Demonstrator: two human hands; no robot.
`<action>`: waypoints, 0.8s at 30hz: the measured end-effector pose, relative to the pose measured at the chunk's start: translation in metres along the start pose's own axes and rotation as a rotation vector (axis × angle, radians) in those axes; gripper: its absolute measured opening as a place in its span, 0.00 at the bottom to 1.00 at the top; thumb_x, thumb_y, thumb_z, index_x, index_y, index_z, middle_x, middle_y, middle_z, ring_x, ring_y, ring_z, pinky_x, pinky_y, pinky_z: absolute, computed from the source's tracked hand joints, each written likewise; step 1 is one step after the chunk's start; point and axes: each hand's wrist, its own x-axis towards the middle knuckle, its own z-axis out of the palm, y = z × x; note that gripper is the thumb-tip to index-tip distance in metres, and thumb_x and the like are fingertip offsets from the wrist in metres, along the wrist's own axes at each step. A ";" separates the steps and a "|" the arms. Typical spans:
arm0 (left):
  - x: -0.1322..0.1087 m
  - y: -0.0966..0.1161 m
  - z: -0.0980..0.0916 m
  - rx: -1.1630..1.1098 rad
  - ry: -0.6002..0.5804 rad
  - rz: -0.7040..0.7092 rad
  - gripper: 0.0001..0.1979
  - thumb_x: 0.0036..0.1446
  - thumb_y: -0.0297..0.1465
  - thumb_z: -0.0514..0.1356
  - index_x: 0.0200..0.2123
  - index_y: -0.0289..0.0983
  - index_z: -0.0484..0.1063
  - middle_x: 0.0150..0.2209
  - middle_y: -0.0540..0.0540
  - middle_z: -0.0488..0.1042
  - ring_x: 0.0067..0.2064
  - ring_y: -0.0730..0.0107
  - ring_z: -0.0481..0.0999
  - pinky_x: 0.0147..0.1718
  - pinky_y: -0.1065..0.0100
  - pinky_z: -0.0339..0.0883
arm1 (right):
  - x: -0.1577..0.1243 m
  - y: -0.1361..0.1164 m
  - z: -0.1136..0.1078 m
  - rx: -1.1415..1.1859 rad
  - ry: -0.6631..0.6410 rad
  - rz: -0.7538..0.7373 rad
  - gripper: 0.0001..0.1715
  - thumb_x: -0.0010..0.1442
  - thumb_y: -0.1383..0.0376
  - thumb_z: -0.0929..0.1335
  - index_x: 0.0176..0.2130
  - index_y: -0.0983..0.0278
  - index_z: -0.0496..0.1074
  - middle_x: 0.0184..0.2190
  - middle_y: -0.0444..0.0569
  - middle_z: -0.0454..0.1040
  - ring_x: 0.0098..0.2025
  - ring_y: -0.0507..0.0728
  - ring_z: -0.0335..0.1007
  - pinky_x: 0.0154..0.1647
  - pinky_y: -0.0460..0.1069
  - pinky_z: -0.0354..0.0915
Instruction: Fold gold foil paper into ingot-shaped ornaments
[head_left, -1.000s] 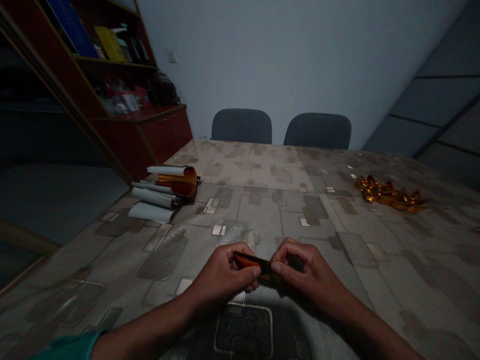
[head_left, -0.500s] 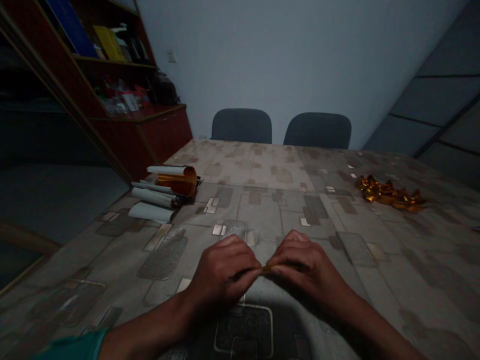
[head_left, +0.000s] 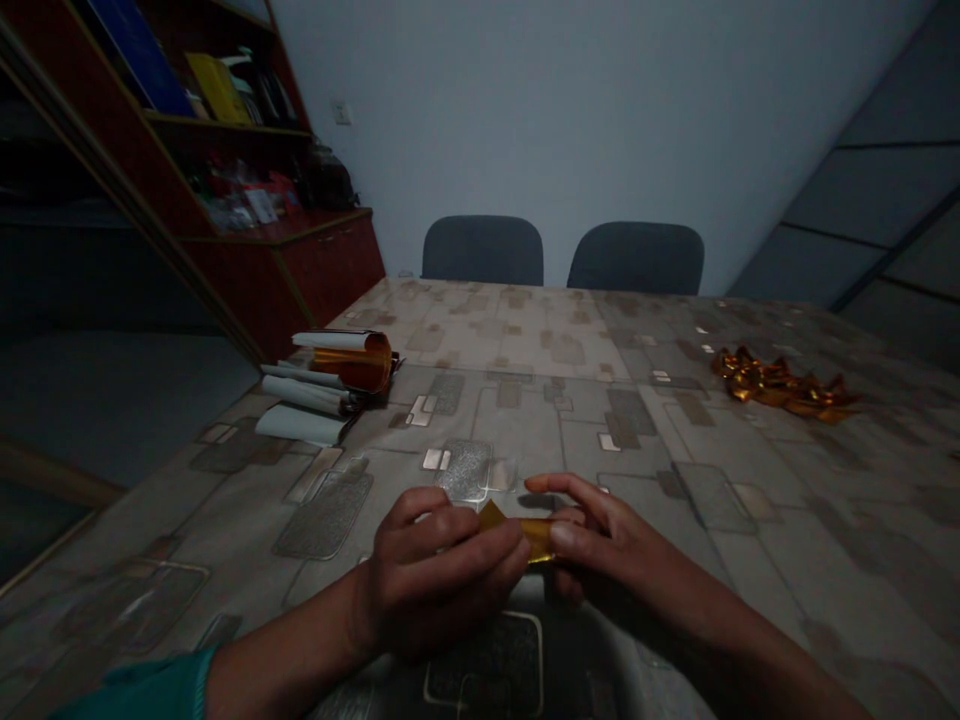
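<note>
A gold paper [head_left: 529, 530] is pinched between the left hand [head_left: 439, 575] and the right hand [head_left: 604, 540], both closed on it, just above the desk [head_left: 525, 400]. It seems half folded. Folded gold bits [head_left: 780, 385] are piled at the right; rolled sheets [head_left: 322, 385] are not yet used.

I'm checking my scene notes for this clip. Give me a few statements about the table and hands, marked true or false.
1. The left hand and right hand both pinch the gold foil piece. True.
2. The pile of gold folded pieces lies on the left side of the table. False: it lies far right.
3. Two chairs stand at the far end. True.
4. The rolled sheets touch the left hand. False: they lie apart, far left.
</note>
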 end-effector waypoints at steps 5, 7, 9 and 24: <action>-0.003 -0.016 0.006 -0.069 -0.038 0.012 0.15 0.62 0.27 0.62 0.45 0.54 0.79 0.37 0.54 0.84 0.34 0.65 0.78 0.45 0.61 0.60 | 0.006 0.004 0.008 0.102 0.054 -0.035 0.28 0.52 0.59 0.77 0.50 0.62 0.69 0.29 0.40 0.65 0.23 0.47 0.61 0.22 0.43 0.58; 0.001 -0.027 0.008 -0.046 -0.099 0.247 0.16 0.62 0.27 0.61 0.48 0.53 0.77 0.38 0.55 0.84 0.32 0.69 0.77 0.42 0.64 0.62 | 0.007 0.004 0.007 0.096 0.068 -0.056 0.28 0.51 0.61 0.77 0.49 0.62 0.70 0.28 0.39 0.65 0.23 0.47 0.62 0.23 0.44 0.59; 0.007 -0.035 0.010 0.019 -0.041 0.328 0.15 0.60 0.27 0.62 0.47 0.52 0.77 0.39 0.56 0.84 0.32 0.69 0.75 0.42 0.64 0.62 | 0.007 0.005 0.006 0.089 0.077 -0.059 0.26 0.53 0.61 0.76 0.50 0.62 0.70 0.30 0.41 0.67 0.25 0.48 0.63 0.25 0.44 0.60; 0.015 -0.019 0.028 -1.392 -0.296 -1.026 0.17 0.46 0.36 0.72 0.39 0.34 0.79 0.31 0.45 0.81 0.35 0.65 0.79 0.41 0.67 0.71 | 0.014 0.003 0.016 -0.054 0.303 -0.172 0.24 0.52 0.63 0.74 0.49 0.58 0.70 0.34 0.43 0.68 0.27 0.50 0.66 0.27 0.47 0.63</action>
